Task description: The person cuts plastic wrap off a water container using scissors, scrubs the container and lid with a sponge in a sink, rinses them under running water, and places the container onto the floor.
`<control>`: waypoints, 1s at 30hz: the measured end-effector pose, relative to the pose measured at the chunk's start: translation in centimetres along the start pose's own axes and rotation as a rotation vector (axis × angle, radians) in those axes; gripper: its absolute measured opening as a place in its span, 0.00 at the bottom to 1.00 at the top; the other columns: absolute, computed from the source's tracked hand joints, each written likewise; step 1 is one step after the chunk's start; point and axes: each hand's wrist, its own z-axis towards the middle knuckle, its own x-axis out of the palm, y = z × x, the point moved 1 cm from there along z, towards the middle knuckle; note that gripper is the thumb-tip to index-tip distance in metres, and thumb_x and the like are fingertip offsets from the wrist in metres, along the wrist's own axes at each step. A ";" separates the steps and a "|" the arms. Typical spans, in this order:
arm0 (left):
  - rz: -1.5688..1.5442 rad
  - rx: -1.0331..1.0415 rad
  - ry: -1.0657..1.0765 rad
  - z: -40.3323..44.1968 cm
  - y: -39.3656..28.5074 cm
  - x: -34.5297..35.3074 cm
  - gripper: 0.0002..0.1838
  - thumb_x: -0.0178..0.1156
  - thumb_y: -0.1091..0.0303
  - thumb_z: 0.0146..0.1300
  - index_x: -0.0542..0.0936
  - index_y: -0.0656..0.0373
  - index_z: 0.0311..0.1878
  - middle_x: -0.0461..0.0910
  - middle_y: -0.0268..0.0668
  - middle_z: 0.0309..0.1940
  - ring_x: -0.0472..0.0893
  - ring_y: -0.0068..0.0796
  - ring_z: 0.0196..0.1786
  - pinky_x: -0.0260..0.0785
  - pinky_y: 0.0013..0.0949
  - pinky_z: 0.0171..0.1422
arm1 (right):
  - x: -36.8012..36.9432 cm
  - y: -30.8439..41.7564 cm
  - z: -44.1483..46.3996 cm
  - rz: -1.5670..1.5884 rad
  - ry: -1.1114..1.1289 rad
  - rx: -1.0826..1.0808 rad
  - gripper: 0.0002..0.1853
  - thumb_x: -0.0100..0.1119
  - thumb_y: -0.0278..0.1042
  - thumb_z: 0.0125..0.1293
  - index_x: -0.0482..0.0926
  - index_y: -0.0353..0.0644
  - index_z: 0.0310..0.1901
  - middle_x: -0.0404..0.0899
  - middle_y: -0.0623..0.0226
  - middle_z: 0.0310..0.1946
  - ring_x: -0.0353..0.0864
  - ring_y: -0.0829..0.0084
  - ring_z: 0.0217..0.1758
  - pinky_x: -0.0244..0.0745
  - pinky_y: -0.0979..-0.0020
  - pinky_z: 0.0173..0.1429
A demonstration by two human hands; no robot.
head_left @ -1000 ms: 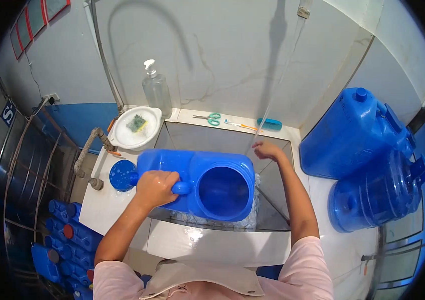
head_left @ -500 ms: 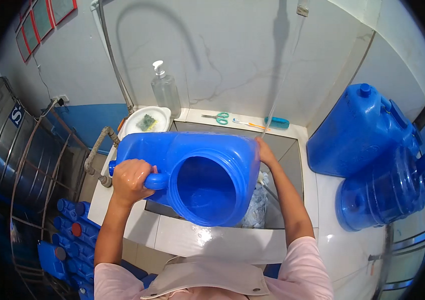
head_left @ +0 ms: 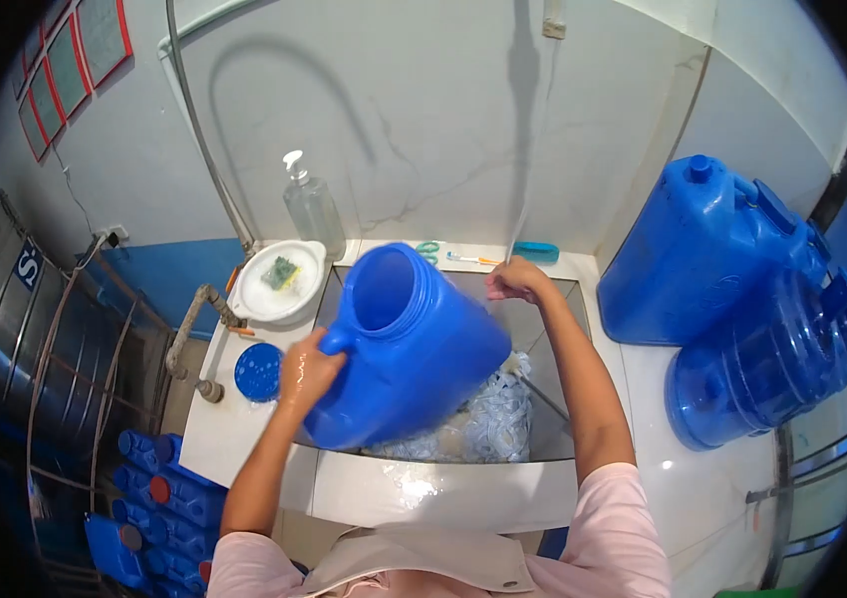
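My left hand [head_left: 310, 369] is wrapped round the handle of a wide-mouthed blue water jug [head_left: 423, 359]. The jug is tilted over the sink, its round opening facing up and back, with no lid on it. Apart from the jug, at the back right of the sink, my right hand [head_left: 515, 279] has its fingers curled; a thin pale line runs down the wall towards it, and whatever it holds is hidden. Below the jug, crumpled pale bluish plastic [head_left: 498, 419] lies in the sink [head_left: 553, 364]. A blue lid [head_left: 259, 372] rests on the ledge beside my left hand.
On the back left corner stand a white bowl [head_left: 279, 299] with a sponge and a pump bottle [head_left: 312, 209]. A toothbrush [head_left: 473, 259] and blue brush [head_left: 536, 252] lie on the back ledge. Two blue containers [head_left: 683, 259] stand right; several blue jugs [head_left: 174, 498] are at lower left.
The jug has turned and tipped, its mouth swinging from facing me to up and back. My right hand has come off its side. The blue lid on the ledge now shows.
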 end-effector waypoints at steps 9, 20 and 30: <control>-0.252 -0.007 0.373 6.1 -0.7 16.4 0.26 0.65 0.53 0.49 0.78 0.68 0.41 0.78 0.56 0.40 0.79 0.52 0.43 0.70 0.45 0.49 | -0.9 5.2 -3.6 0.068 0.057 -0.025 0.09 0.46 0.20 0.59 0.76 0.26 0.34 0.78 0.53 0.30 0.83 0.64 0.31 0.83 0.73 0.39; 0.327 0.676 -0.123 7.0 -10.7 22.5 0.21 0.55 0.52 0.59 0.76 0.58 0.48 0.75 0.44 0.48 0.73 0.36 0.54 0.56 0.51 0.64 | -0.5 7.6 -5.1 0.096 0.072 -0.083 0.06 0.49 0.20 0.59 0.74 0.27 0.32 0.77 0.56 0.30 0.82 0.67 0.31 0.83 0.72 0.38; 0.386 0.810 0.226 8.1 -11.8 17.9 0.24 0.56 0.44 0.56 0.78 0.59 0.32 0.80 0.42 0.32 0.81 0.39 0.39 0.71 0.39 0.45 | -0.8 7.0 -4.3 0.007 0.032 -0.160 0.06 0.47 0.23 0.59 0.75 0.34 0.30 0.77 0.64 0.26 0.77 0.75 0.26 0.78 0.77 0.32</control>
